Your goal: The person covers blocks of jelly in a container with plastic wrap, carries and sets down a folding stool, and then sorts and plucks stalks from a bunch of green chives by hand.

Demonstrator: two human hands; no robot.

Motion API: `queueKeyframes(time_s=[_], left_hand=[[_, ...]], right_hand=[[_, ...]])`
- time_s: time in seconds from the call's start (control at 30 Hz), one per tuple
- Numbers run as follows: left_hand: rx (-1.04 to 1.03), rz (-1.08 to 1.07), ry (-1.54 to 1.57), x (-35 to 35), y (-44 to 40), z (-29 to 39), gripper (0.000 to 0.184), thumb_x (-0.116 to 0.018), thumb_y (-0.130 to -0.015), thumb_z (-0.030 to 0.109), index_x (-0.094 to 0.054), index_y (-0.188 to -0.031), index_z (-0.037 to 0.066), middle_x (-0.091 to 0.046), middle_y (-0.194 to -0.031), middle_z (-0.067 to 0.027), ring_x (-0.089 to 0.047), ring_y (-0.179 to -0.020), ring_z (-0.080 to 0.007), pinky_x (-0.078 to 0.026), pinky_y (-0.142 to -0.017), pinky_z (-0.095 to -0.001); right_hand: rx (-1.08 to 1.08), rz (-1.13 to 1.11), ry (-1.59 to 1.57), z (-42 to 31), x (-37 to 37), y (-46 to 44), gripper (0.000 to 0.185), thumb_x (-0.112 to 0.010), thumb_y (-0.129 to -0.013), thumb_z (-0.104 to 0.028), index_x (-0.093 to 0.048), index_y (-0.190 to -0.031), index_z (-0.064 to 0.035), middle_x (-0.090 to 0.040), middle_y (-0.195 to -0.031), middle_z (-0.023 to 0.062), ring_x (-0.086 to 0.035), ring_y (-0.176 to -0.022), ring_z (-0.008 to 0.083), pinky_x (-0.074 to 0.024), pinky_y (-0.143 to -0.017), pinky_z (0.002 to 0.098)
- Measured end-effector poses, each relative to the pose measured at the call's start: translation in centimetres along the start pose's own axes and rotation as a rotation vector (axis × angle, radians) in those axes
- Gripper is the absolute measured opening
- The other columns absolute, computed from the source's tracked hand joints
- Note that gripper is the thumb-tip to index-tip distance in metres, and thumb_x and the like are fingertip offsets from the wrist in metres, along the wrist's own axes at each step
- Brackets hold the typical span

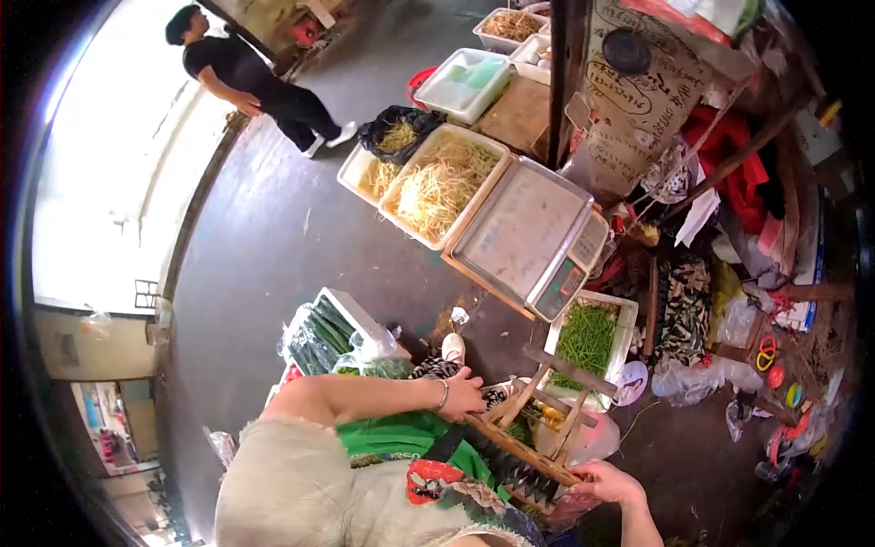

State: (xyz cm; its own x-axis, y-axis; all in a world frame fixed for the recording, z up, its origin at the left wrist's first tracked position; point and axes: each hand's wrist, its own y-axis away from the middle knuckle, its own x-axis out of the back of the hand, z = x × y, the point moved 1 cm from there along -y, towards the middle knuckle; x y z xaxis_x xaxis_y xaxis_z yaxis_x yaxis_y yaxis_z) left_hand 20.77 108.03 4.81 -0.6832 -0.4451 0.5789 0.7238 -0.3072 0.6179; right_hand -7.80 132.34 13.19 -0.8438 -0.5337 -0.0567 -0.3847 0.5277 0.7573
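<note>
A vegetable stall, as I see it from here.
I make out a weighing scale [515, 228] beside heaped bean sprouts [442, 187], long green vegetables [321, 335] near left, cut greens [586, 337] to the right and handwritten cardboard [635, 102] far right.

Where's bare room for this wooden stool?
Widest: grey floor between the standing person, bean sprout trays and cucumber box. The scale's platform looks bare too. Crowded: around the wooden stool, with the tray of greens and plastic bag close by.
</note>
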Motion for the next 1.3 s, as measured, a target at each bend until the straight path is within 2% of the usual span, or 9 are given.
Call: queueKeyframes(time_s=[0.23, 0.33, 0.47, 0.5, 0.6, 0.63, 0.83, 1.13, 1.3], left_hand=[[-0.031, 0.118, 0.183, 4.0, 4.8, 0.7, 0.035, -0.071, -0.062, 0.035, -0.066, -0.092, 0.017, -0.062, -0.084, -0.0013, -0.050, -0.094, -0.0241, -0.029, -0.080, -0.0419], [0.053, 0.117, 0.366, 2.8, 9.0, -1.1, 0.036, -0.071, -0.065, 0.038, -0.064, -0.092, 0.016, -0.062, -0.083, -0.0036, -0.051, -0.097, -0.0253, -0.029, -0.085, -0.0441], [0.358, 0.017, 0.417, -0.6, 13.4, -4.9, 0.037, -0.071, -0.065, 0.043, -0.064, -0.090, 0.016, -0.063, -0.084, -0.0046, -0.056, -0.091, -0.0240, -0.030, -0.084, -0.0448], [0.432, 0.035, 0.493, -1.0, 14.5, -5.8, 0.037, -0.071, -0.065, 0.044, -0.064, -0.089, 0.017, -0.064, -0.084, -0.0047, -0.057, -0.089, -0.0237, -0.030, -0.085, -0.0445], [0.643, 0.040, 0.591, -2.1, 17.6, -9.3, 0.038, -0.072, -0.066, 0.047, -0.066, -0.089, 0.017, -0.065, -0.084, -0.0036, -0.059, -0.086, -0.0226, -0.030, -0.086, -0.0431], [0.697, 0.171, 0.671, -4.5, 18.6, -11.1, 0.047, -0.073, -0.059, 0.050, -0.067, -0.087, 0.013, -0.066, -0.085, -0.0069, -0.062, -0.088, -0.0282, -0.034, -0.085, -0.0523], [0.960, 0.541, 1.138, -10.5, 26.9, -17.7, 0.039, -0.079, -0.062, 0.037, -0.071, -0.084, 0.007, -0.069, -0.076, -0.0066, -0.067, -0.074, -0.0203, -0.051, -0.065, -0.0339], [0.788, 1.184, 1.695, -8.1, 39.9, -19.4, 0.027, -0.076, -0.073, 0.018, -0.069, -0.088, -0.003, -0.068, -0.079, -0.0071, -0.063, -0.075, -0.0135, -0.050, -0.068, -0.0282], [0.857, 1.310, 1.823, -6.5, 44.6, -19.4, 0.024, -0.078, -0.072, 0.019, -0.070, -0.084, 0.000, -0.063, -0.070, -0.0022, -0.053, -0.057, -0.0107, -0.039, -0.049, -0.0263]], right_hand=[[0.035, 0.365, 0.092, 0.4, -1.0, -3.2, 0.029, -0.059, -0.075, 0.002, -0.063, -0.104, -0.0031, -0.064, -0.086, 0.0084, -0.061, -0.083, 0.0156, -0.0494, -0.069, 0.0313], [0.147, 0.555, -0.009, 1.9, -2.2, -8.4, 0.044, -0.059, -0.073, 0.005, -0.060, -0.116, -0.0064, -0.061, -0.098, 0.0093, -0.058, -0.086, 0.0193, -0.0466, -0.070, 0.0321], [-0.174, 0.584, -0.358, -10.8, -0.1, -10.9, 0.053, -0.059, -0.075, 0.002, -0.058, -0.125, -0.0141, -0.060, -0.099, 0.0061, -0.054, -0.085, 0.0191, -0.0456, -0.074, 0.0327], [-0.245, 0.474, 0.072, -17.8, 0.5, -9.1, 0.050, -0.062, -0.077, -0.003, -0.057, -0.126, -0.0144, -0.061, -0.100, 0.0046, -0.056, -0.086, 0.0175, -0.0461, -0.078, 0.0315], [-0.110, 0.500, -0.237, -13.2, -0.9, -12.8, 0.046, -0.059, -0.081, -0.001, -0.056, -0.125, -0.0101, -0.062, -0.099, 0.0037, -0.057, -0.088, 0.0151, -0.0459, -0.079, 0.0284], [-0.070, 0.503, -0.362, -10.8, -1.5, -14.3, 0.044, -0.057, -0.082, 0.000, -0.056, -0.125, -0.0087, -0.062, -0.099, 0.0034, -0.057, -0.088, 0.0143, -0.0458, -0.079, 0.0274], [-0.035, 0.507, -0.464, -11.5, -1.3, -17.1, 0.038, -0.053, -0.086, 0.003, -0.055, -0.123, -0.0025, -0.062, -0.098, 0.0030, -0.058, -0.090, 0.0119, -0.0463, -0.081, 0.0240], [-0.011, 0.414, -0.298, -10.6, 2.9, -20.1, 0.040, -0.058, -0.082, 0.001, -0.055, -0.122, 0.0012, -0.065, -0.098, 0.0078, -0.061, -0.084, 0.0143, -0.0491, -0.078, 0.0257], [-0.148, 0.434, -0.287, -11.4, 6.2, -21.3, 0.039, -0.058, -0.083, -0.002, -0.055, -0.122, 0.0005, -0.065, -0.100, 0.0085, -0.061, -0.086, 0.0152, -0.0491, -0.079, 0.0268]])
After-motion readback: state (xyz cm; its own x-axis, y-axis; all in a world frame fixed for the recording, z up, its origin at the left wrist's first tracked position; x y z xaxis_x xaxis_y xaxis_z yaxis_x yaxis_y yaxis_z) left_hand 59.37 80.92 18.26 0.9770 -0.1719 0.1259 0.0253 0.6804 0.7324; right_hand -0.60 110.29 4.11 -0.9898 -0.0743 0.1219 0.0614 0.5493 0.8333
